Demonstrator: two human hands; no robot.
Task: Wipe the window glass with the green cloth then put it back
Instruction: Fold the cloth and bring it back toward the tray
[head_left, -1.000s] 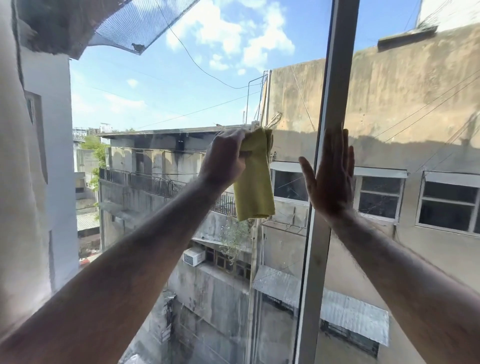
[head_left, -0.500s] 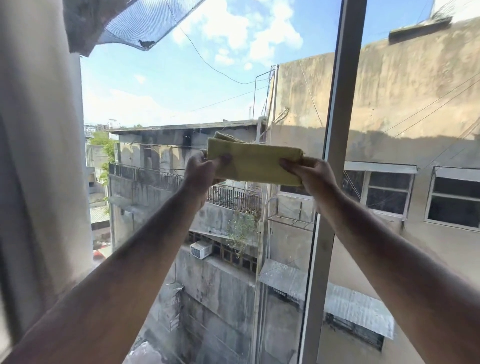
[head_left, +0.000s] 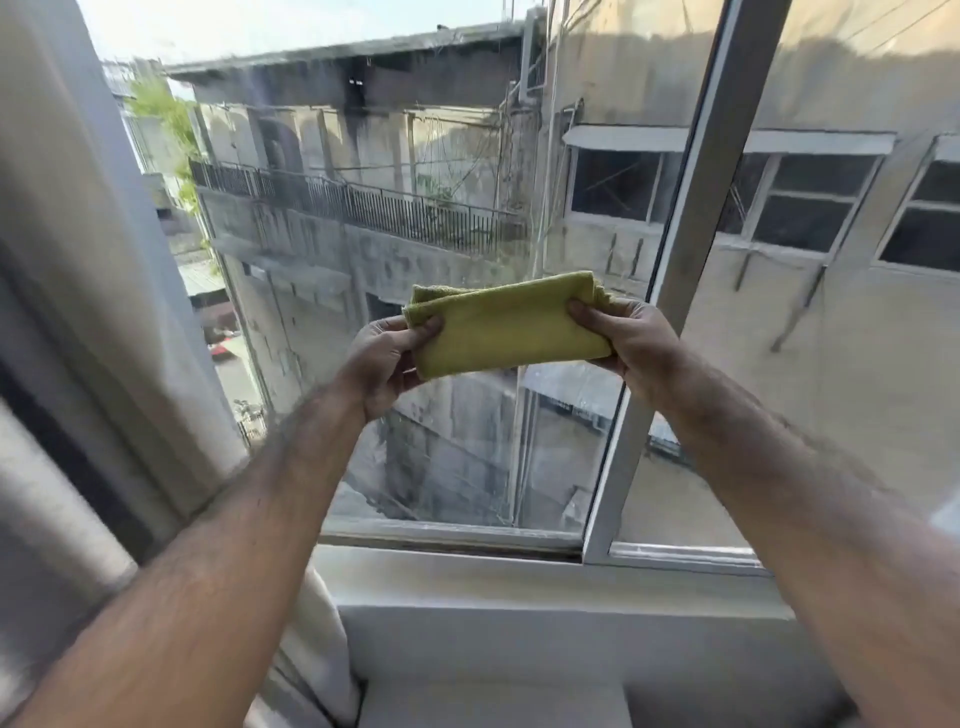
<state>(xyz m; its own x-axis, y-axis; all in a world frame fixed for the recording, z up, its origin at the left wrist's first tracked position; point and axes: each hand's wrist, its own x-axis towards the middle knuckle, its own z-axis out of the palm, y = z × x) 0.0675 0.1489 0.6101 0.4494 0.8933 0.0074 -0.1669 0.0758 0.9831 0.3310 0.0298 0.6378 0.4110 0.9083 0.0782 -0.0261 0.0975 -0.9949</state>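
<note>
A folded yellow-green cloth (head_left: 506, 325) is held flat and stretched sideways in front of the window glass (head_left: 405, 197), a little away from it. My left hand (head_left: 384, 358) pinches the cloth's left end between thumb and fingers. My right hand (head_left: 626, 330) pinches its right end the same way. The cloth's far edge shows a second fold layer. Both forearms reach up from the bottom corners of the view.
A grey metal window frame upright (head_left: 691, 244) stands just right of the cloth. The white sill (head_left: 519, 577) runs below the glass. A pale curtain (head_left: 78, 312) hangs at the left. Concrete buildings and a railed balcony lie beyond the glass.
One second ago my left hand alone held the hanging cloth while my right palm lay on the frame. Both hands then took the cloth and lowered it; the view tilted down to the sill.
</note>
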